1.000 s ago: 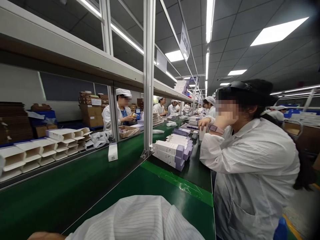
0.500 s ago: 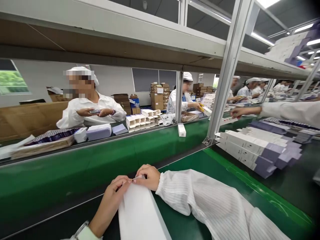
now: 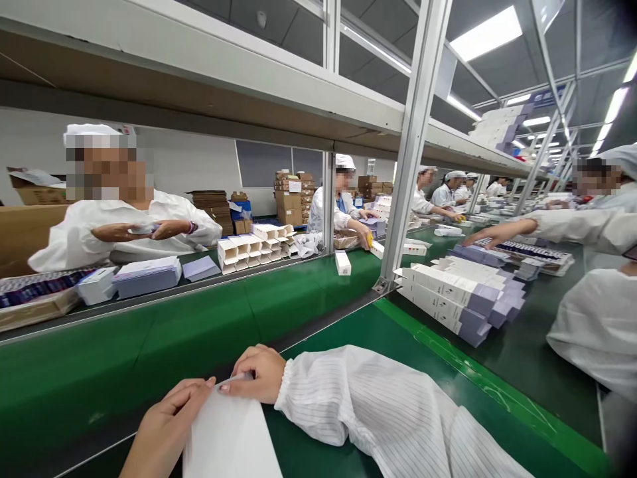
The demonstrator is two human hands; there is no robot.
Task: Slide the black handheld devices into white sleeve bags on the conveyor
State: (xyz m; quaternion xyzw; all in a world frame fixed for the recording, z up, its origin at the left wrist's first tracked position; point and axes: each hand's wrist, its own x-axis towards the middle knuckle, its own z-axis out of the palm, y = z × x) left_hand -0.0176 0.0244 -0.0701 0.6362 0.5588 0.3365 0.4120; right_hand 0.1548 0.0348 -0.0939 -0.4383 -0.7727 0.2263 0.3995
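A long white box (image 3: 227,435) lies at the bottom of the view, its near end cut off by the frame. My left hand (image 3: 172,418) grips its far left edge, fingers bent together near the corner. At the far right corner my right hand (image 3: 259,373) is closed on the same box, thumb lying on top and fingers curled over the far end. The two hands almost meet there. What the hidden fingertips press on does not show.
Beyond the green conveyor belt (image 3: 199,318), a co-worker (image 3: 134,226) in white holds a small item. One small white box (image 3: 343,263) rides the belt. Flattened cartons (image 3: 448,292) are stacked at right, beneath another person's hand (image 3: 490,236). A metal post (image 3: 405,153) carries an overhead shelf.
The view has turned right, so most things appear further left. My hands remain on the white box. At right, the other person's hand has moved from a carton to over the stacked goods.
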